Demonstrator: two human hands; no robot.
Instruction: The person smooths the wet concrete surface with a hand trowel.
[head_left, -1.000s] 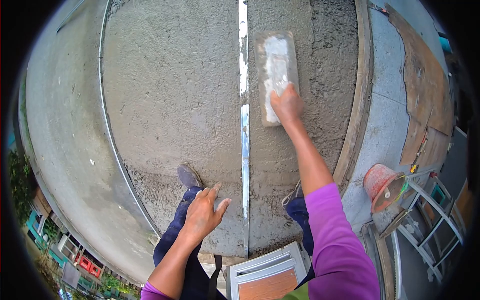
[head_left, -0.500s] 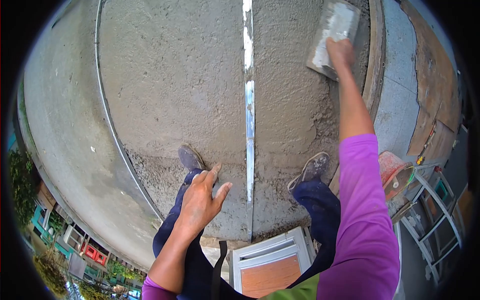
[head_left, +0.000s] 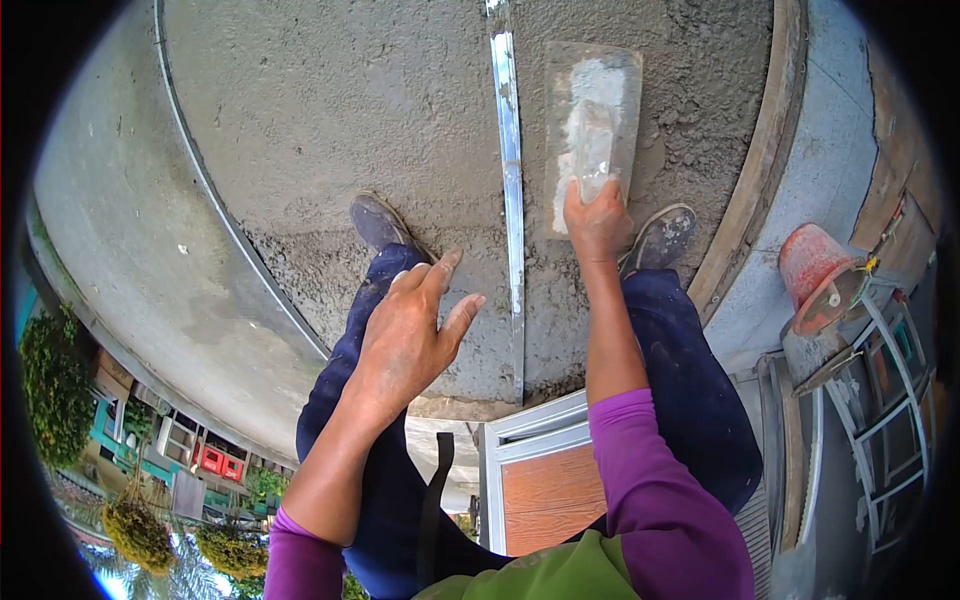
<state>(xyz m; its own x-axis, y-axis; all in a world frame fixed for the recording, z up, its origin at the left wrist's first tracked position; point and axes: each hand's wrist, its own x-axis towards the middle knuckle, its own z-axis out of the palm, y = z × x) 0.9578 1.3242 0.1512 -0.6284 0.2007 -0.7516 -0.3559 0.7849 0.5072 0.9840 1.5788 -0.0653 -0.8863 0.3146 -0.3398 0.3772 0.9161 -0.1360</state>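
Observation:
My right hand (head_left: 598,222) is wrapped round the handle of a pale, mortar-smeared plastering float (head_left: 620,110). The float's long flat plate lies on or just over the wet grey mortar (head_left: 350,110), right of the metal strip (head_left: 509,160); whether it touches cannot be told. My left hand (head_left: 405,335) hangs above my left leg with its thumb and fingers apart, holding nothing. The mortar looks smoother toward the far left and rougher near my shoes (head_left: 378,220) and along the right side.
Another thin metal strip (head_left: 215,195) bounds the mortar on the left. A wooden board (head_left: 755,150) edges it on the right. Beyond that stand a red bucket (head_left: 815,265) and a metal ladder-like frame (head_left: 890,430). Close below me is a panel with a wood-grain face (head_left: 550,495).
My right hand has drawn the float from the far right back toward me and leftward, close to the metal strip. My left hand stays open in nearly the same place. The view has shifted.

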